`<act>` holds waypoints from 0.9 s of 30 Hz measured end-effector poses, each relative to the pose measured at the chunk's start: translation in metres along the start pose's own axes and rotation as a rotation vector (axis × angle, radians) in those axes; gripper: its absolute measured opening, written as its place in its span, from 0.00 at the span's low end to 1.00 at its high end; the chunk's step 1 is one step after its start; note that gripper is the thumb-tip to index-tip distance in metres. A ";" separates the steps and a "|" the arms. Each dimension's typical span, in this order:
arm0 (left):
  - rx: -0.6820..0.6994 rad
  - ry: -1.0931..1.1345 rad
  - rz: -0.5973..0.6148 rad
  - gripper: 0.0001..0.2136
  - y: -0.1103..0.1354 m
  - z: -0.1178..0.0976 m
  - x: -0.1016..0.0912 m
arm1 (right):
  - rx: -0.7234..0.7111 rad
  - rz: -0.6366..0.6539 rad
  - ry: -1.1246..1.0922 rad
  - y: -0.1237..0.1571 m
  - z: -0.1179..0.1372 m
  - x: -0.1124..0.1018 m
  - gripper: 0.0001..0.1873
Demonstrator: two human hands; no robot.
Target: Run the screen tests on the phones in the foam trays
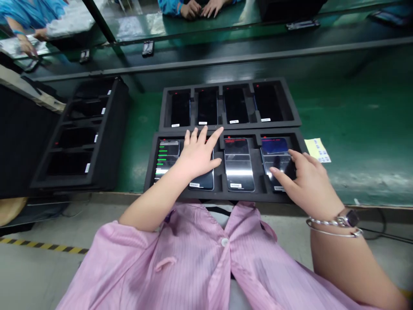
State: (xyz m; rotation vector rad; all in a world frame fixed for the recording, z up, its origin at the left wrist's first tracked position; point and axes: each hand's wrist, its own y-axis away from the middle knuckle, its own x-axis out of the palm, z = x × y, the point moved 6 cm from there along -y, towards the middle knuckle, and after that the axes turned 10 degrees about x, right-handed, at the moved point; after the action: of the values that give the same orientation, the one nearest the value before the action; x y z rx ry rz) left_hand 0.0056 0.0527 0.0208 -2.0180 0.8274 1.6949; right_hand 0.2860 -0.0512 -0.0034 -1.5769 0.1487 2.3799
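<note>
- Below both hands, nearest: pink shirt [230, 258] with white button.
- Right wrist, just behind the right hand [308, 185]: silver bracelets [325, 222] and watch [351, 218].
- Right hand loosely spread, thumb and forefinger parted above the fourth phone [279, 157], not wrapped around it; contact with the glass hard to tell.
- Under that thumb and forefinger: fourth phone flat in its slot, blue band across the upper screen.
- Left hand [198, 157] fanned out, holding nothing, over the second phone [206, 177], partly covering it.
- Left of the left hand: first phone [167, 153], green lines on screen.
- Between the hands: third phone [239, 165], red text at top.
- Beneath both hands: near tray [245, 196], black, holding all four.
- Just right of the near tray, beyond the right fingertips: yellow paper [318, 150].
- Beyond the left fingertips: far tray [291, 102] with four dark-screened phones [207, 107].
- Well left of the left hand: side tray [108, 129] with more dark devices.
- Farthest ahead of both hands: grey rail [193, 63], then co-worker's hands [209, 7].
</note>
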 end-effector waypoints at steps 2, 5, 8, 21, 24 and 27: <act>-0.016 -0.020 0.016 0.43 -0.008 0.002 0.010 | 0.009 -0.001 0.034 0.001 0.001 0.001 0.50; -0.023 -0.029 -0.015 0.42 -0.011 0.005 0.017 | 0.010 0.004 0.081 0.000 0.001 0.002 0.49; -0.027 -0.015 -0.033 0.40 -0.010 0.006 0.019 | -0.002 0.002 0.098 0.003 0.003 -0.001 0.48; -0.031 0.027 -0.025 0.39 -0.007 0.007 0.020 | -0.300 0.036 0.146 0.026 0.095 0.042 0.50; -0.029 0.022 -0.031 0.40 -0.007 0.007 0.019 | -0.291 0.007 0.133 0.023 0.096 0.050 0.49; -0.022 0.017 -0.032 0.41 -0.008 0.009 0.019 | -0.308 -0.042 0.090 0.027 0.095 0.046 0.49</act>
State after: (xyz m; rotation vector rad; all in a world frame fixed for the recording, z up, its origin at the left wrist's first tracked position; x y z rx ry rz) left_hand 0.0060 0.0601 -0.0001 -2.0518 0.7808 1.6789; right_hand 0.1773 -0.0466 -0.0101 -1.8005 -0.2424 2.3889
